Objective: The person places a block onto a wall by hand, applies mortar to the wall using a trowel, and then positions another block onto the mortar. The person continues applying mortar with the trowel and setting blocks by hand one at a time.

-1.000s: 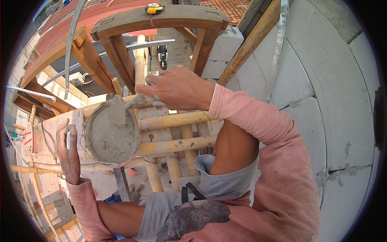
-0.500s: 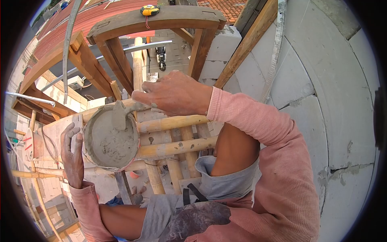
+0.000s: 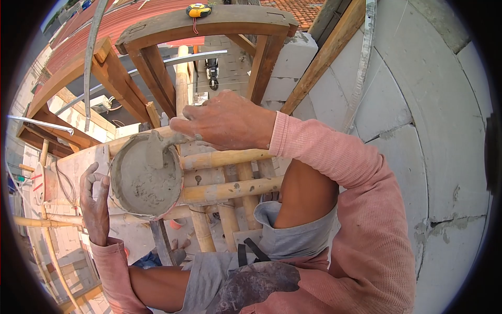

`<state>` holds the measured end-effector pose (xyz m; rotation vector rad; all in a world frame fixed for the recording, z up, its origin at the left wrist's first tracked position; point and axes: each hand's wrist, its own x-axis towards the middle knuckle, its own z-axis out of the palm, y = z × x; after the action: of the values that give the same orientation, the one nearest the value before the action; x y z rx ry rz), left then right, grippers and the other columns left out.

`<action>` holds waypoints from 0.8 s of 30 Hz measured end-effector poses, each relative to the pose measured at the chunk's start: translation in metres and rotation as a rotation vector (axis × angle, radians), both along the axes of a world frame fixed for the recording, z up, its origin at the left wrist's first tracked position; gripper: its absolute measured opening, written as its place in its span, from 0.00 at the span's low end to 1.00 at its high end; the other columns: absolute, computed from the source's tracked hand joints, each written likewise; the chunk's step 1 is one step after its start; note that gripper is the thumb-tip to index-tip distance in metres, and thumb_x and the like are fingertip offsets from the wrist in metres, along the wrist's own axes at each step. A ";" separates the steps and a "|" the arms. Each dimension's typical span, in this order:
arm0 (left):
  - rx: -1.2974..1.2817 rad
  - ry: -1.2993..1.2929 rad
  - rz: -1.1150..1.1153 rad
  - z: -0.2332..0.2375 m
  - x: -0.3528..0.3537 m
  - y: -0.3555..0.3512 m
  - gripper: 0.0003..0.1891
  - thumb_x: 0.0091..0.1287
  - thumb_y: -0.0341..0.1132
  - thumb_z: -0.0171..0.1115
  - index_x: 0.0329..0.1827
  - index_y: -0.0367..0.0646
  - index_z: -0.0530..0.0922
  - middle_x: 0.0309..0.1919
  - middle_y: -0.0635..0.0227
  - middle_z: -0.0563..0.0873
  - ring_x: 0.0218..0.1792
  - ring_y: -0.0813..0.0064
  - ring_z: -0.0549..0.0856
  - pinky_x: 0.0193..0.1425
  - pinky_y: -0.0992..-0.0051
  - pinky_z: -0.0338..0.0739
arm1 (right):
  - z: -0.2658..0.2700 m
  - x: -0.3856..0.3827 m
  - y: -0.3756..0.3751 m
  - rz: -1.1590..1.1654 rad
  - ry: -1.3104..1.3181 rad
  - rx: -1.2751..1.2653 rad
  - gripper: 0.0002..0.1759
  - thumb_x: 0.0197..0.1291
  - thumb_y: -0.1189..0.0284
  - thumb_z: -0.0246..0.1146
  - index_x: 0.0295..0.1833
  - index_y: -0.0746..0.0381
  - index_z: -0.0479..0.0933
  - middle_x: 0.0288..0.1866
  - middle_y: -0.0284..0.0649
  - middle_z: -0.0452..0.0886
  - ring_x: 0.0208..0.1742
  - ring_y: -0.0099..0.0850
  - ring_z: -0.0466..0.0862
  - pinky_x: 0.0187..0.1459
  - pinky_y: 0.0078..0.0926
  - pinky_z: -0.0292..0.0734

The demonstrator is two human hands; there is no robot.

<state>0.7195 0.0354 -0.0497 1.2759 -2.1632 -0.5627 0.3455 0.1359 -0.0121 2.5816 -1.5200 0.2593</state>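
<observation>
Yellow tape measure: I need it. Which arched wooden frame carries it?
The arched brown wooden frame at top centre, not the left one; yellow tape measure lies atop.

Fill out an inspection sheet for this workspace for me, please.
Surface: bamboo scaffold, mortar-splashed.
Job's things: bucket of mortar; trowel blade inside.
Clutter: tape measure atop wooden frame.
Hands: right hand grips trowel; left hand open against bucket's side.
Cables: what look like wire loops, left of bucket.
Surroundings: block wall at right; roofs below.
</observation>
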 end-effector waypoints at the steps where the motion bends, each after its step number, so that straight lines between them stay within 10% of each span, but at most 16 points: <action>1: -0.006 -0.002 0.000 0.000 0.001 0.001 0.15 0.76 0.42 0.63 0.50 0.38 0.82 0.65 0.54 0.80 0.69 0.57 0.76 0.75 0.58 0.66 | 0.000 0.000 0.000 0.002 -0.004 0.006 0.19 0.64 0.70 0.63 0.60 0.55 0.72 0.44 0.45 0.85 0.35 0.42 0.91 0.31 0.41 0.83; 24: -0.043 -0.048 -0.002 0.000 0.005 0.004 0.16 0.78 0.43 0.60 0.53 0.39 0.82 0.66 0.54 0.79 0.69 0.56 0.77 0.74 0.60 0.68 | 0.001 0.003 0.000 -0.008 0.037 0.039 0.31 0.54 0.74 0.72 0.63 0.54 0.69 0.48 0.41 0.85 0.37 0.43 0.90 0.32 0.37 0.84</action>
<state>0.7242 0.0397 -0.0495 1.2767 -2.2040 -0.4885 0.3481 0.1360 -0.0106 2.5949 -1.5374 0.1819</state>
